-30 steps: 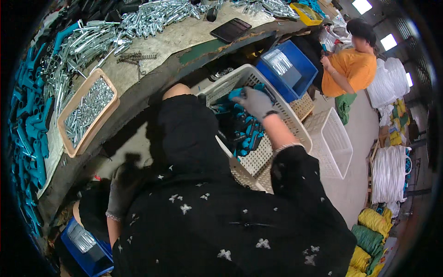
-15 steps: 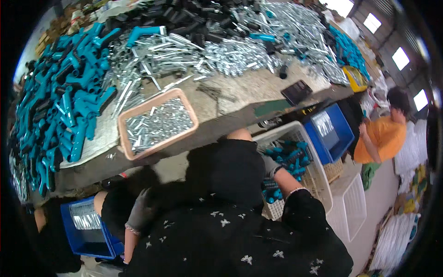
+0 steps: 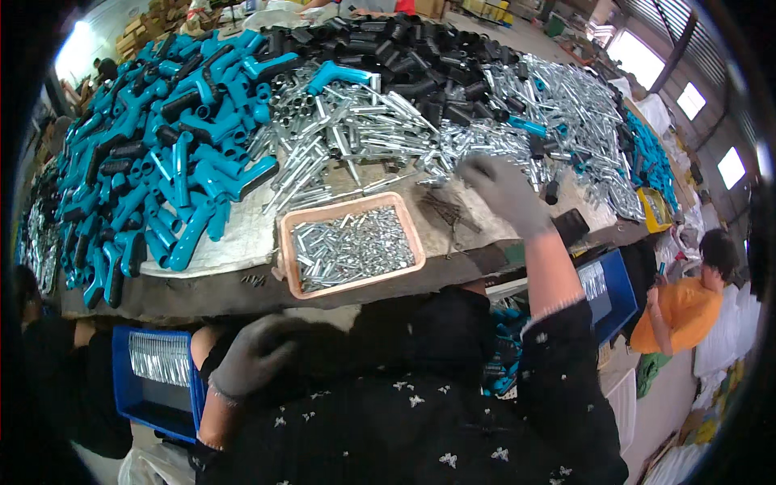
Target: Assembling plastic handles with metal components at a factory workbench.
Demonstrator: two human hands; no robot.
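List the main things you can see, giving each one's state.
Right hand: gloved, over the bench; grip unclear
Left hand: gloved, loosely open
Peach tray: filled with small metal parts
Left blue bin: partly filled, silvery pieces lined up
Teal parts: heaped
Black parts: heaped
Silvery rods: heaped loosely

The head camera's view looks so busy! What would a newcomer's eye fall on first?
Probably the big heap of teal parts on the left of the workbench, with black parts piled along its far side. Next, silver parts glint behind the peach tray near the front edge. The gray-gloved right hand is over the bench, right of the tray.
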